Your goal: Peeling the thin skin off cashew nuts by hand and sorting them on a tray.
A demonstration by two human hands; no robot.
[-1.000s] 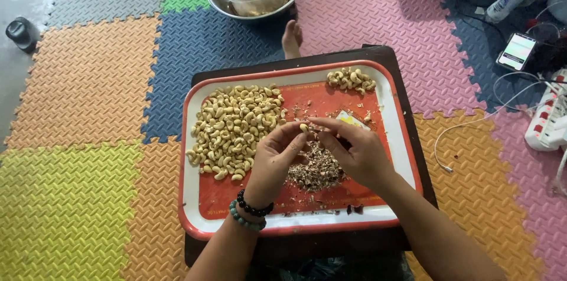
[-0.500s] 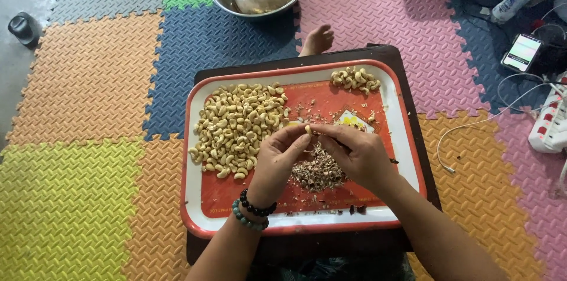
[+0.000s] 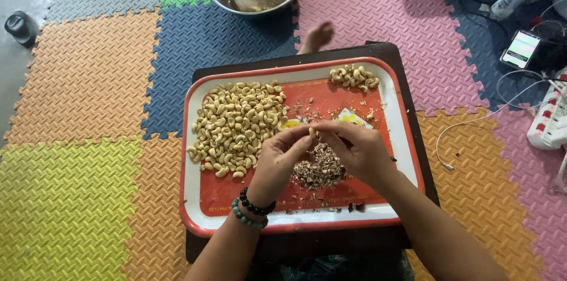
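Both forearms are bare, with no sleeves showing, and both reach in over the near rim of the tray (image 3: 190,198). The left hand (image 3: 277,160) has two bead bracelets on its wrist, just above that rim: one of dark, glossy round beads (image 3: 256,206) and, behind it, one of dull green beads (image 3: 246,219). The right hand (image 3: 357,154) and its wrist wear nothing, and no rings show on either hand.

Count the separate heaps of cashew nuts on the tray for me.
2: a big heap on the left half of the tray, and a small heap at its far right corner. One more nut is pinched between both hands.
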